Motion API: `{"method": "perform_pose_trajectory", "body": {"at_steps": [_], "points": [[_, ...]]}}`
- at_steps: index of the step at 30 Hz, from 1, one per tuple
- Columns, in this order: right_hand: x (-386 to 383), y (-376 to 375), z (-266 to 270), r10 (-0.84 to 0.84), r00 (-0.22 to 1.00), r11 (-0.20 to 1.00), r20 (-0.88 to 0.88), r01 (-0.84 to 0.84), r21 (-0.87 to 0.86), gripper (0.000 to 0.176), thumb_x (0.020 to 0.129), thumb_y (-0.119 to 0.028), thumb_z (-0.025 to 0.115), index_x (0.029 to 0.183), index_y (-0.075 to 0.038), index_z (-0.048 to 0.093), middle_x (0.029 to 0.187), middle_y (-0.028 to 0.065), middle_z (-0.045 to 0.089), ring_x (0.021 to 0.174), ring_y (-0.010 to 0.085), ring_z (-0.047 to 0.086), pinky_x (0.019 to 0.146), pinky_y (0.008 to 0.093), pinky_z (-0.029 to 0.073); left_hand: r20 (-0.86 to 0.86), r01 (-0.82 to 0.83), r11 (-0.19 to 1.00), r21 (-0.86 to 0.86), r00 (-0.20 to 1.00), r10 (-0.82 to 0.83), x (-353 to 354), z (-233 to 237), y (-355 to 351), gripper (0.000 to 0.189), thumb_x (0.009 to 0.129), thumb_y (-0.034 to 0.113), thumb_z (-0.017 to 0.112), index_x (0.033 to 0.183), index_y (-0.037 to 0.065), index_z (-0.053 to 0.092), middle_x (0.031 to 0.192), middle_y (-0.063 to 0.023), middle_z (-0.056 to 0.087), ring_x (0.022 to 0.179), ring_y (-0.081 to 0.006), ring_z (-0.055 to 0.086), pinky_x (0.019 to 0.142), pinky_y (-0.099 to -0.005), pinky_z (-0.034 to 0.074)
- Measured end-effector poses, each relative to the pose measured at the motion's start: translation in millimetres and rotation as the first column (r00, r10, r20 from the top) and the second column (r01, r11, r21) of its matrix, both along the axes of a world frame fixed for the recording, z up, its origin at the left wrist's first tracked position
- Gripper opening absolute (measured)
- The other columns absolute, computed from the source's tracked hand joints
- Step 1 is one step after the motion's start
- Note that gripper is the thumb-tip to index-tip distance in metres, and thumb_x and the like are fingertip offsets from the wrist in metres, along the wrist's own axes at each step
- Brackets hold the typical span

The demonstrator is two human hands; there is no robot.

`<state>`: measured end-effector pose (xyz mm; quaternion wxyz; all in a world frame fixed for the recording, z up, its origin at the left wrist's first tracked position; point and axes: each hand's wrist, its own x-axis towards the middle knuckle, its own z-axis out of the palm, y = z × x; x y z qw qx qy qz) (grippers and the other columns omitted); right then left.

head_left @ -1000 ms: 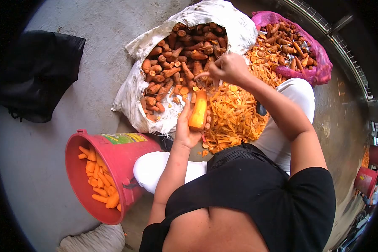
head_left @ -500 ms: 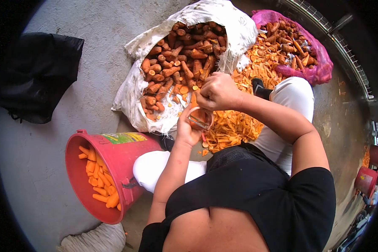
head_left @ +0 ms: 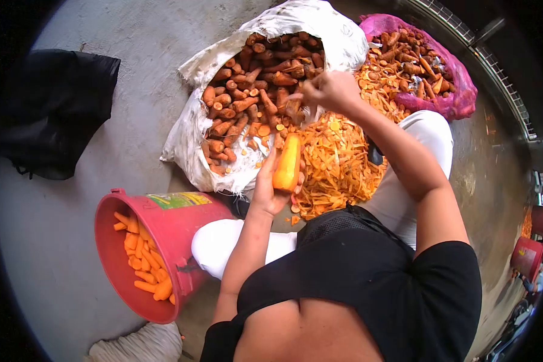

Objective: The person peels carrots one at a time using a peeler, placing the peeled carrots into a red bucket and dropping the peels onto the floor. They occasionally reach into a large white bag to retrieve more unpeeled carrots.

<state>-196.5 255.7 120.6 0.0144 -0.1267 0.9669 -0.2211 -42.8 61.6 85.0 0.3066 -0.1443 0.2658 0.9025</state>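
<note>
My left hand (head_left: pixel 271 184) is wrapped round a largely peeled orange carrot (head_left: pixel 288 163), held upright with its thick end toward me. My right hand (head_left: pixel 332 92) is raised beyond it, near the mouth of the white sack (head_left: pixel 190 130); its fingers are smeared by motion, and whether it holds the peeler cannot be made out. Unpeeled carrots (head_left: pixel 241 102) fill the sack. Beneath and beyond my hands lies a heap of orange peelings (head_left: pixel 338 166).
A red bucket (head_left: pixel 190 226) with peeled carrots (head_left: pixel 142 253) lies tilted at the left. A pink sack (head_left: pixel 464 90) stands at the upper right, a black bag (head_left: pixel 57 111) at the far left. Another red bucket (head_left: pixel 525 259) is at the far right.
My right hand has moved away from the carrot, up and to the right. The peeler seen over the carrot before is no longer there, and the carrot's peeled side now shows.
</note>
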Motion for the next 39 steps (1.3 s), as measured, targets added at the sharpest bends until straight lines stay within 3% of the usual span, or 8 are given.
{"method": "perform_pose_trajectory", "body": {"at_steps": [3,10,18,21,24,27,30,39], "points": [[49,-21,3,0.310,0.868,0.915,-0.389,-0.383,-0.126,0.035,0.079,-0.024,0.059,0.047,-0.011,0.064,0.043,0.0056,0.054,0.035,0.0185,0.051,0.039,0.0325,0.042,0.082,-0.094,0.995,-0.014,0.992,0.095,-4,-9,-2,0.044,0.096,0.040,0.042,0.121,0.005,0.051,0.093,-0.0081,0.061,0.077,-0.0195,0.061,0.063,-0.0309,0.052],[71,-37,-3,0.453,0.746,0.829,-0.488,-0.554,-0.076,0.034,0.069,-0.018,0.061,0.039,-0.010,0.046,0.044,0.0043,0.050,0.047,0.0220,0.052,0.050,0.0349,0.041,0.113,-0.151,0.984,-0.095,0.980,0.161,-1,-9,-4,0.039,0.096,0.038,0.043,0.117,0.007,0.054,0.099,-0.0078,0.064,0.087,-0.0193,0.064,0.074,-0.0343,0.054],[-7,7,-11,0.097,0.988,0.963,-0.120,-0.063,0.262,0.038,0.083,-0.033,0.057,0.051,-0.014,0.064,0.046,0.0022,0.056,0.041,0.0148,0.055,0.046,0.0317,0.047,-0.080,-0.057,0.965,-0.254,0.996,0.038,12,4,-5,0.036,0.097,0.038,0.043,0.104,0.005,0.054,0.078,-0.0066,0.060,0.060,-0.0147,0.058,0.050,-0.0265,0.047],[-32,39,-42,0.088,0.941,0.928,-0.327,0.042,0.369,0.043,0.087,-0.039,0.049,0.054,-0.017,0.065,0.046,0.0018,0.054,0.040,0.0129,0.054,0.042,0.0281,0.044,-0.112,-0.013,0.974,-0.225,0.994,-0.013,15,8,-8,0.040,0.097,0.042,0.041,0.107,0.005,0.053,0.079,-0.0081,0.060,0.060,-0.0146,0.059,0.052,-0.0248,0.049],[-3,15,-12,0.001,0.999,0.998,0.037,-0.003,0.060,0.041,0.089,-0.040,0.050,0.061,-0.018,0.071,0.048,0.0003,0.058,0.038,0.0090,0.052,0.039,0.0264,0.042,-0.072,-0.041,0.982,-0.183,0.997,0.029,15,11,-6,0.044,0.097,0.045,0.039,0.109,0.005,0.052,0.079,-0.0094,0.060,0.061,-0.0159,0.060,0.050,-0.0258,0.050],[38,-2,3,0.234,0.969,0.946,-0.078,-0.245,-0.212,0.035,0.086,-0.033,0.054,0.061,-0.016,0.072,0.046,-0.0005,0.058,0.035,0.0127,0.049,0.039,0.0302,0.040,-0.009,-0.044,0.991,-0.128,0.999,0.043,15,4,-6,0.046,0.096,0.047,0.039,0.108,0.005,0.052,0.080,-0.0101,0.060,0.062,-0.0170,0.060,0.048,-0.0268,0.049],[48,-14,-12,0.375,0.746,0.870,-0.551,-0.488,-0.068,0.034,0.081,-0.028,0.060,0.052,-0.011,0.066,0.047,0.0053,0.055,0.036,0.0230,0.049,0.040,0.0334,0.041,-0.022,-0.021,0.989,-0.144,1.000,0.018,17,-1,-10,0.044,0.096,0.047,0.041,0.106,0.005,0.053,0.079,-0.0098,0.060,0.061,-0.0170,0.060,0.046,-0.0267,0.049],[-14,39,-21,0.098,0.979,0.968,-0.179,-0.052,0.244,0.044,0.088,-0.045,0.051,0.060,-0.016,0.068,0.054,0.0033,0.061,0.042,0.0167,0.056,0.044,0.0308,0.047,-0.144,0.013,0.979,-0.205,0.989,-0.043,30,0,-17,0.041,0.097,0.041,0.040,0.109,0.003,0.052,0.082,-0.0082,0.059,0.068,-0.0160,0.059,0.051,-0.0286,0.050]]}}
